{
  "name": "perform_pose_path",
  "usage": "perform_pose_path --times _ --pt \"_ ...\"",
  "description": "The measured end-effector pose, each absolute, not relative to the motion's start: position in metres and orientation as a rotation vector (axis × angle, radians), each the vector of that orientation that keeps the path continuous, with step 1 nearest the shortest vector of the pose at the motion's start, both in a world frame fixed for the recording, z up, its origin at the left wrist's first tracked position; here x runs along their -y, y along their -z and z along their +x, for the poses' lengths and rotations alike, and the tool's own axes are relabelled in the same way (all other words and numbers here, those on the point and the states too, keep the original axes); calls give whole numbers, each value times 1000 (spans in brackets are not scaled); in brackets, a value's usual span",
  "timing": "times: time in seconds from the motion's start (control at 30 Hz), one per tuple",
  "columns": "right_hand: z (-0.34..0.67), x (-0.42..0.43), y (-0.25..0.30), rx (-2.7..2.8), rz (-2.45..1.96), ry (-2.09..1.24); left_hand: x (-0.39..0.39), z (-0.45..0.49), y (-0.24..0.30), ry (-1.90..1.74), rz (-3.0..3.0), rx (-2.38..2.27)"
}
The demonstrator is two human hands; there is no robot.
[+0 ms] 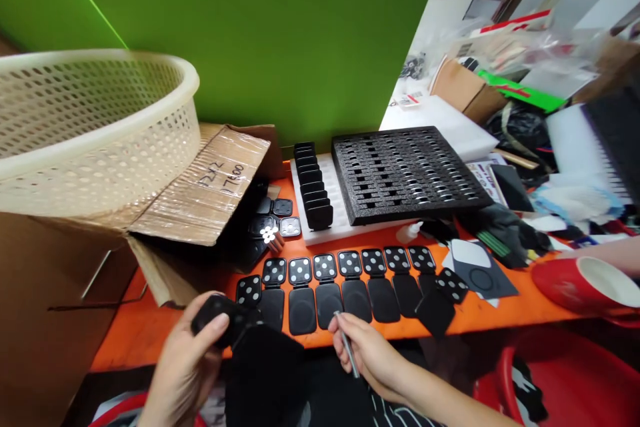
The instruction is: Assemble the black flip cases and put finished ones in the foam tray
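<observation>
My left hand [187,363] is closed on a black hinged plastic case [223,323] at the near edge of the orange table [500,317]. My right hand [367,353] pinches a thin metal tool [347,341], its tip near the row of open black cases [345,280]. Each open case shows white dots on its upper half. A black cloth [265,373] lies between my hands.
A perforated cream basket [95,127] sits on a cardboard box [60,293] at left. A black slotted tray [405,173] rests on white foam [325,210] holding stacked black parts [313,187]. Red tubs [575,283] stand right, beside another person's arm [607,253]. Clutter fills the far right.
</observation>
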State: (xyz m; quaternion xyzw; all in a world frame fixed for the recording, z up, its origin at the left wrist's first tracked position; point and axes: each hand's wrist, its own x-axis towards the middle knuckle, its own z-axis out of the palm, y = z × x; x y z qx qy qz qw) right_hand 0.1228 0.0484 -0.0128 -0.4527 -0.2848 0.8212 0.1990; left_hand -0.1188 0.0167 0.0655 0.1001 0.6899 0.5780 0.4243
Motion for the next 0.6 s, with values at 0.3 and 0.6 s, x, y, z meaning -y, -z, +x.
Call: perform_pose_path --times 0.3,0.6 --pt "154 -70 7 926 -1454 -1909 4 -15 -20 -798 149 -874" --pt "149 -85 -46 2208 -1364 -1297 -23 -11 1 -790 903 -1322"
